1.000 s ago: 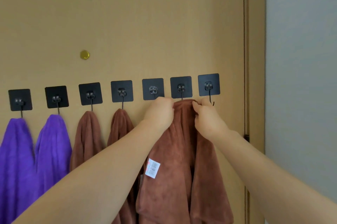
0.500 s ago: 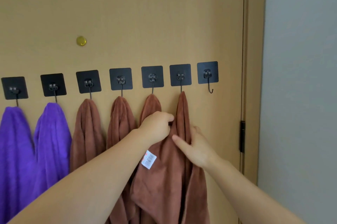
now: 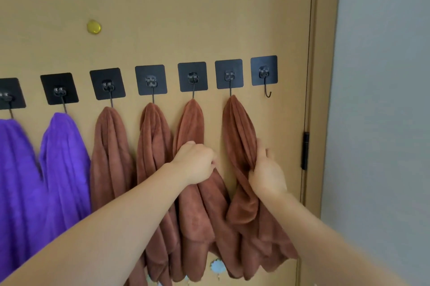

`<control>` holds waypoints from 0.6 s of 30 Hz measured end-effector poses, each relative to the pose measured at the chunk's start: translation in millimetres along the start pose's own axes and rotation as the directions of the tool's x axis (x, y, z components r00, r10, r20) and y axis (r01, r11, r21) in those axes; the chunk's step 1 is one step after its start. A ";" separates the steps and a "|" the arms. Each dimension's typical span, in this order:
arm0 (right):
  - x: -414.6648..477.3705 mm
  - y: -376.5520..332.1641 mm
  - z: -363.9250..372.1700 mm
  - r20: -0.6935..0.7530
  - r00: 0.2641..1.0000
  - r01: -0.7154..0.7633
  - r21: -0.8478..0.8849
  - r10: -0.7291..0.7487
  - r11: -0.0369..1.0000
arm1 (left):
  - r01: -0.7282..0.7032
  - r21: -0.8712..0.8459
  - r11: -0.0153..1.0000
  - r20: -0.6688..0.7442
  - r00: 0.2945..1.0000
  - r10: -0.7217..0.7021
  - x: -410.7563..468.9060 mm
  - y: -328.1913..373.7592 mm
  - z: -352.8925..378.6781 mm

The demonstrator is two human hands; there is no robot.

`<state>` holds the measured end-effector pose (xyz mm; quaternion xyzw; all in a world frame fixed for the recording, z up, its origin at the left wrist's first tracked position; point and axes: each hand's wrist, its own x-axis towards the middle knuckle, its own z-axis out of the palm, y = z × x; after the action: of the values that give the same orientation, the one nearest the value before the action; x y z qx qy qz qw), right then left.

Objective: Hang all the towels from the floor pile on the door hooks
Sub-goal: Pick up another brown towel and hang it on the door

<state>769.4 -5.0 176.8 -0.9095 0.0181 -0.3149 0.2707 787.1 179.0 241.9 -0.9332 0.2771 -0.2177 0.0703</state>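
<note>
A row of black stick-on hooks runs across the tan door. Two purple towels hang at the left. Brown towels hang from the following hooks. My left hand grips the brown towel on the fifth hook. My right hand grips the brown towel on the sixth hook, bunching its folds. The last hook at the far right is bare. The floor pile is out of view.
A small brass knob sits on the door above the hooks. A black hinge marks the door's right edge, beside the door frame and a grey wall.
The brown towel has gone from held at hook height to hanging on the sixth hook. Both hands have dropped lower and moved apart, each gripping a hanging brown towel.
</note>
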 end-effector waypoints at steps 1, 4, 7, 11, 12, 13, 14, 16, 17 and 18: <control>-1.6 0.4 0.9 0.015 1.000 0.002 -0.023 -0.001 1.000 | -0.002 -0.020 1.000 -0.004 1.000 0.002 -0.8 0.3 0.4; -11.7 -4.9 14.3 0.029 0.999 0.026 -0.108 -0.023 0.994 | -0.004 -0.101 0.995 -0.025 1.000 0.002 -3.4 1.3 -0.2; -25.9 -14.8 36.3 -0.013 0.998 0.061 -0.175 -0.065 0.983 | 0.022 -0.212 0.977 -0.028 0.999 -0.029 -7.6 1.6 -2.3; -47.3 -26.9 53.5 0.006 0.998 0.070 -0.168 -0.070 0.983 | 0.013 -0.284 0.959 -0.019 1.000 -0.020 -15.0 -1.3 -4.1; -51.7 -28.7 56.2 0.020 0.997 0.075 -0.173 -0.073 0.982 | 0.016 -0.299 0.954 -0.016 1.000 -0.022 -16.8 -2.6 -3.6; -54.8 -30.3 58.1 0.037 0.997 0.073 -0.163 -0.068 0.984 | 0.022 -0.310 0.950 -0.016 0.999 -0.028 -18.8 -3.4 -3.6; -56.9 -32.1 59.2 0.053 0.997 0.061 -0.132 -0.055 0.989 | 0.027 -0.317 0.948 -0.018 0.999 -0.034 -20.5 -4.6 -3.8; -59.1 -36.5 60.6 0.071 0.997 0.005 0.012 -0.006 1.000 | 0.029 -0.325 0.945 -0.011 0.999 -0.034 -23.6 -6.3 -3.6; -59.9 -39.4 60.7 0.066 0.998 -0.025 0.097 0.018 0.995 | 0.034 -0.328 0.944 0.010 0.999 -0.032 -25.1 -6.3 -3.7; -60.0 -41.9 61.6 0.057 0.998 -0.041 0.156 0.032 0.987 | 0.044 -0.329 0.943 0.042 0.999 -0.032 -25.8 -6.3 -4.4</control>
<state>751.5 72.5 123.8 -0.8931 0.0025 -0.2854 0.3476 768.8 198.4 238.0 -0.9408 0.2904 -0.1525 -0.0859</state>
